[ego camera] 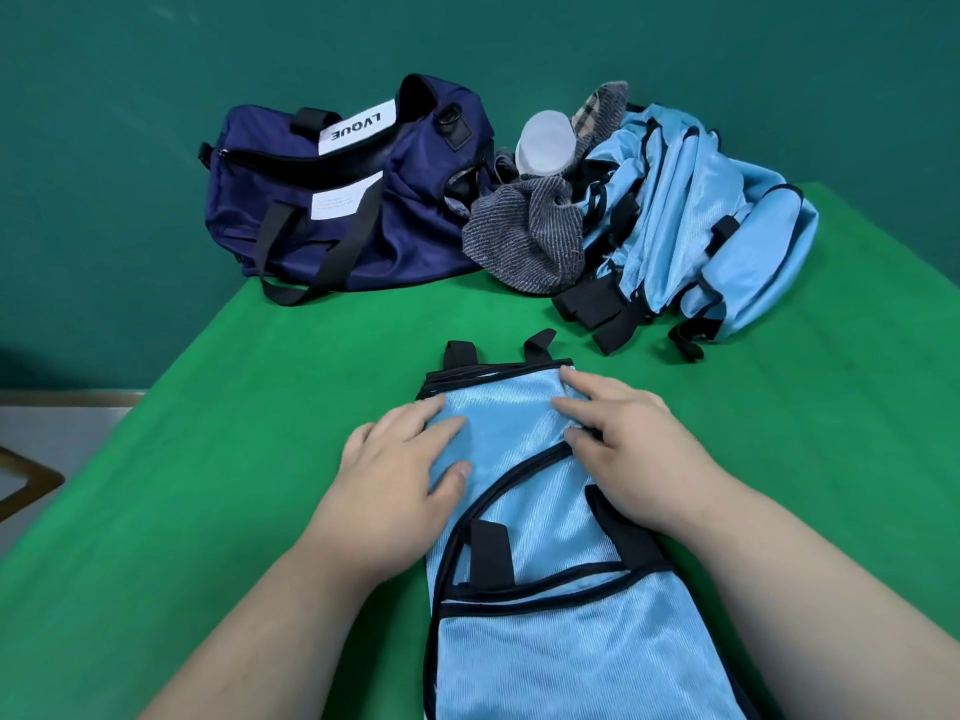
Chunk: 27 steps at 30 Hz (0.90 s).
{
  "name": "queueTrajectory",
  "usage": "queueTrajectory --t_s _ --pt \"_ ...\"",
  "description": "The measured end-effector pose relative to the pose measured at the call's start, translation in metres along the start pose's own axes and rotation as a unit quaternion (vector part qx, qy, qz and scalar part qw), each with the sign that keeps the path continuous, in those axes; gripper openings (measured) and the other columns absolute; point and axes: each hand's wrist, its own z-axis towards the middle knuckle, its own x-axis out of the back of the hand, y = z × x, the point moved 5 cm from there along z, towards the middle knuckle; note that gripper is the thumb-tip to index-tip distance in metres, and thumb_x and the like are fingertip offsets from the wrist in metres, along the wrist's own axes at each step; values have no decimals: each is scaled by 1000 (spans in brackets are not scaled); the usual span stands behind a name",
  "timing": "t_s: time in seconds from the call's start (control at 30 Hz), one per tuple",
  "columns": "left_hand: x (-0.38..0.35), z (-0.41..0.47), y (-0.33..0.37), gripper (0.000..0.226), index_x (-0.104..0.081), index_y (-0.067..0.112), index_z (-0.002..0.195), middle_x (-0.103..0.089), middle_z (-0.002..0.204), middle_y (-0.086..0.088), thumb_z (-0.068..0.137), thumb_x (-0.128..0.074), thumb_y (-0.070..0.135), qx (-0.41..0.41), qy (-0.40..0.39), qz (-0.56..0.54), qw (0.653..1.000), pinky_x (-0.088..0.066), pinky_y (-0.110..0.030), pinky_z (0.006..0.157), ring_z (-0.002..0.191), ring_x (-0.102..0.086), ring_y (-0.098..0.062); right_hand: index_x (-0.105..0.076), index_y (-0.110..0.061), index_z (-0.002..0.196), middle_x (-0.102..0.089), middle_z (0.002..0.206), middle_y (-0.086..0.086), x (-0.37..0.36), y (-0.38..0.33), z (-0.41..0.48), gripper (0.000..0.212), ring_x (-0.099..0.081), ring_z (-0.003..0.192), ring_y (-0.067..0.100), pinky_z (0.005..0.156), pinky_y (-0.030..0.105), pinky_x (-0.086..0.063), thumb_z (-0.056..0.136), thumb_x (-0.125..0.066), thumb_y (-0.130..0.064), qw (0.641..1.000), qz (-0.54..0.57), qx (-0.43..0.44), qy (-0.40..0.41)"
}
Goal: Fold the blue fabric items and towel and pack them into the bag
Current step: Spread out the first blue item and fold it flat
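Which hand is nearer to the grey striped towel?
The right hand. It lies flat on the light blue fabric item, below the grey striped towel. The left hand lies on the same item, farther left and slightly lower.

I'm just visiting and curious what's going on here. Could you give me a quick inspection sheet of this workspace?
Surface: green cloth-covered table.
Job's things: light blue fabric item flat near the person; pile of blue fabric items far right; striped grey towel crumpled beside it; navy bag far left, top open.
Clutter: translucent plastic cup on the pile.
Grips: left hand and right hand pressed flat on the fabric.
Cables: nothing seen.
Surroundings: teal backdrop.
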Motion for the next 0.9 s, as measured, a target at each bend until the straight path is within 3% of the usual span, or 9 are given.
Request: queueTrajectory --t_s 0.13,0.23,0.33,0.43,0.5,0.6,0.67,0.77,0.9 --pt "-1 2 0 66 -30 34 153 -6 163 20 90 -24 55 -5 -16 -9 1000 9 -20 116 148 -3 1 -48 -24 147 -20 164 -7 -5 3 2 47 -13 151 4 124 36 -9 101 -49 -18 1000 -5 -6 -30" --pt "-1 3 0 48 -39 35 146 -10 162 19 99 -37 48 -6 -6 -35 999 6 -24 119 148 -5 1 -45 -28 148 -17 164 -10 -4 3 1 48 -11 151 3 124 32 -5 101 -47 -18 999 -7 -12 -40" --pt "1 3 -2 36 -49 38 135 -18 158 21 100 -49 36 -2 6 -77 997 -2 -27 120 142 -10 4 -52 -33 142 -26 158 -19 -1 7 1 47 -21 148 6 123 28 -12 98 -52 -17 998 48 -31 -19" --pt "4 0 -5 26 -60 38 123 -27 156 18 101 -49 29 -5 26 -128 991 -14 -29 118 143 -17 -3 -62 -30 133 -41 146 -23 5 12 -5 38 -35 134 -6 102 -3 -15 97 -58 -18 988 139 -62 19" --pt "6 -7 -5 25 -62 37 120 -31 154 17 102 -45 29 -12 35 -149 988 -20 -33 118 142 -21 -4 -66 -27 127 -48 138 -22 10 16 -15 32 -41 126 -8 90 -10 -15 96 -61 -21 983 165 -75 42" --pt "7 -27 -4 28 -63 34 122 -34 151 17 103 -43 33 -2 41 -197 980 -25 -30 116 139 -28 -1 -71 -26 117 -60 130 -19 16 17 -40 24 -52 120 -3 102 4 -28 94 -65 -20 977 189 -82 59" --pt "6 -44 0 29 -61 35 124 -35 149 20 103 -42 36 15 35 -236 971 -27 -25 112 135 -33 3 -73 -30 109 -65 122 -20 20 17 -58 22 -57 115 -5 103 16 -37 93 -66 -17 972 209 -87 64" --pt "7 -70 12 34 -56 39 130 -34 146 25 101 -40 45 22 24 -256 966 -31 -26 111 132 -36 7 -71 -36 102 -69 110 -22 28 12 -83 23 -59 101 -13 89 9 -39 92 -67 -15 963 240 -99 77" --pt "9 -108 24 51 -50 41 137 -35 147 21 95 -33 65 13 16 -258 966 -29 -30 116 136 -33 4 -69 -40 105 -70 110 -23 29 3 -122 29 -60 101 -14 96 14 -43 92 -68 -13 953 270 -115 78"
